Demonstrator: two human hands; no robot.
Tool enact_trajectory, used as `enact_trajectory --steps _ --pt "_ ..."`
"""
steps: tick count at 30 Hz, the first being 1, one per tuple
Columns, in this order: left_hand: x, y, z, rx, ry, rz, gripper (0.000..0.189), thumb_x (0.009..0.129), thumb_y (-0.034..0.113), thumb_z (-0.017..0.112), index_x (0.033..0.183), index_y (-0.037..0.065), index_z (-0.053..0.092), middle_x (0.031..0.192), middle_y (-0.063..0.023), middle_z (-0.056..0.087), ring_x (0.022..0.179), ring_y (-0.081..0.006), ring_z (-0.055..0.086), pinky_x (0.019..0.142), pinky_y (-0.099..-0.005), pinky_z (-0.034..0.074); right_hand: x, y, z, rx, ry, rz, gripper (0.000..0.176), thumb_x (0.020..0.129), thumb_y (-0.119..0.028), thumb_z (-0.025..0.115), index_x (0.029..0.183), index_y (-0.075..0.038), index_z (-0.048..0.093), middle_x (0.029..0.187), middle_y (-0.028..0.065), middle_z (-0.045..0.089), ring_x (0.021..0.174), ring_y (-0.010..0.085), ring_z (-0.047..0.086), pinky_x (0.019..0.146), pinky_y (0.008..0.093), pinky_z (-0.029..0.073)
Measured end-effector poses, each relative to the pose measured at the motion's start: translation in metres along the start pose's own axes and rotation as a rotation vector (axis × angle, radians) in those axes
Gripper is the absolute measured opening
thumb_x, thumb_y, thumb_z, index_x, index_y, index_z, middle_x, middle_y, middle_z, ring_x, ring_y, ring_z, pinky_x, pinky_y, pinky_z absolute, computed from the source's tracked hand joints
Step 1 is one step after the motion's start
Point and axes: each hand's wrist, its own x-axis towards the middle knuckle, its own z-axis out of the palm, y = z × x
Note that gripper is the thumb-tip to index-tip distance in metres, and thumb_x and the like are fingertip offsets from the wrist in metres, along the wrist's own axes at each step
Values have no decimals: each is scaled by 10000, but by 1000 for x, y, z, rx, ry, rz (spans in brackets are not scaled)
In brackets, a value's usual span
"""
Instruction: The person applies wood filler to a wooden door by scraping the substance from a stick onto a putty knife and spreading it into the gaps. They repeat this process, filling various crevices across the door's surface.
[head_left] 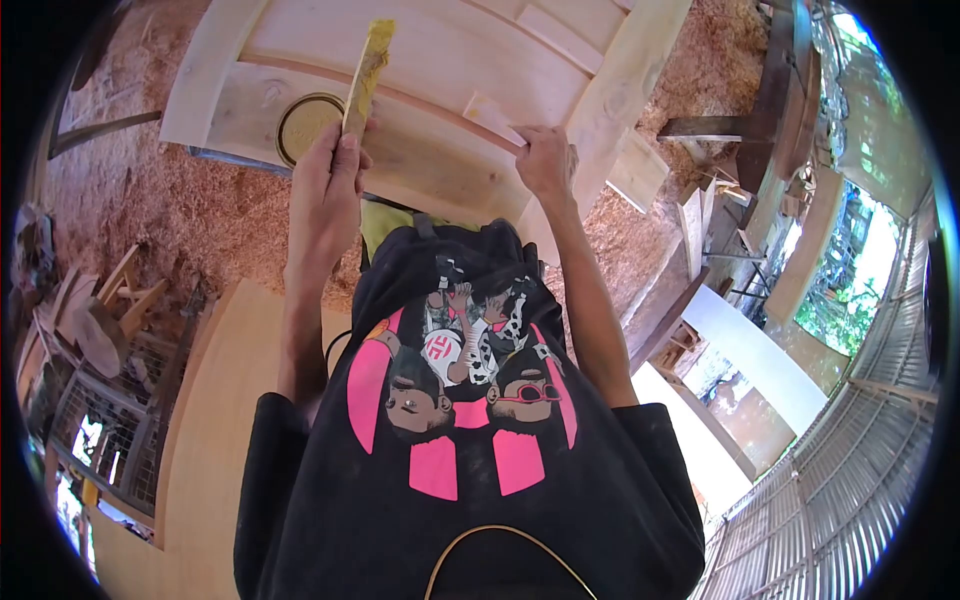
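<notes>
Sawdust (210,220) covers the floor on both sides of the work, thick and pale brown. On it, at the top of the view, lies a large wooden panel (440,50) of light, unfinished boards, with a broad rail along each side and a darker groove crossing its near part. Below it hangs the person's black T-shirt (600,480) with a pink print. A flat sheet of board (220,420) stands at the lower left, and loose planks (700,220) lean among the sawdust at the right.

A round tin (305,125) sits on the near left part of the panel, open and filled with a yellowish paste. Just beside it, the left hand (328,185) is closed around the lower end of a flat stick (367,65), thumb and fingers wrapped tightly. The stick's long axis runs straight away from the person and leans a little to the right. Its far end points toward the middle of the panel and is coated with the same yellow paste. The stick is held above the panel, its lower part passing the right edge of the tin.

The right hand (545,160) rests at the near edge of the panel, close to the right rail, well apart from the left. Its fingertips pinch a thin pale strip (488,113), which lies flat on the wood and points away to the left.
</notes>
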Motion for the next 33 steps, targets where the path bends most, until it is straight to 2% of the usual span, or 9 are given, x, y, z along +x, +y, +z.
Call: enact_trajectory --steps 9,14,21,24,26,28,29,31,33 --pt "-5 -4 -2 -39 20 -15 326 1133 211 442 1309 38 655 831 36 526 678 -26 445 587 -197 371 -17 -1 27 -30 204 -36 296 871 -94 653 1107 -181 808 1175 -13 724 1165 220 611 929 477 476" --pt "0 0 1 10 17 -1 325 1130 204 441 1311 41 656 837 33 521 680 -27 445 585 -198 370 3 10 3 12 72 8 298 883 -127 663 1133 -204 806 1155 -17 736 1151 215 617 939 477 480" --pt "-3 2 2 8 11 27 312 1121 169 438 1298 28 653 795 13 523 662 -54 454 595 -241 401 -4 4 7 3 95 -76 319 880 -104 642 1127 -211 812 1139 -16 759 1141 240 629 943 482 502" --pt "-2 0 6 -30 -7 -26 309 1123 171 432 1291 31 651 793 15 524 647 -49 453 583 -237 399 3 21 -21 57 23 -54 363 862 -37 595 1144 -132 804 1139 31 779 1035 272 704 907 435 570" --pt "-2 -1 7 -38 -48 -42 309 1126 175 429 1285 31 650 791 15 522 639 -47 451 575 -235 397 3 40 -45 801 87 189 353 862 -10 596 1161 -34 782 1082 86 782 1070 262 719 945 391 575" --pt "1 -7 12 -46 -123 -51 306 1130 184 421 1261 29 650 786 15 520 617 -45 445 557 -233 391 -23 48 -79 1242 188 358 375 864 34 612 1215 19 744 1114 126 758 1038 213 725 954 333 573" --pt "3 -11 15 -31 -156 -42 306 1130 184 421 1261 29 650 786 15 520 617 -45 445 557 -233 391 -39 58 -85 1251 220 379 375 864 34 612 1215 19 744 1114 126 758 1038 213 725 954 333 573" --pt "8 -14 22 28 -244 -96 301 1131 187 421 1241 25 648 786 16 520 617 -43 444 558 -232 391 -70 76 -93 1687 313 409 416 869 40 606 1278 59 681 1180 165 738 1076 272 721 994 382 575" --pt "13 -12 26 66 -315 -101 300 1133 201 424 1232 25 645 795 16 524 626 -43 446 559 -234 394 -99 93 -85 1835 370 437 441 870 42 598 1308 52 650 1210 168 724 1098 291 713 1016 415 568"
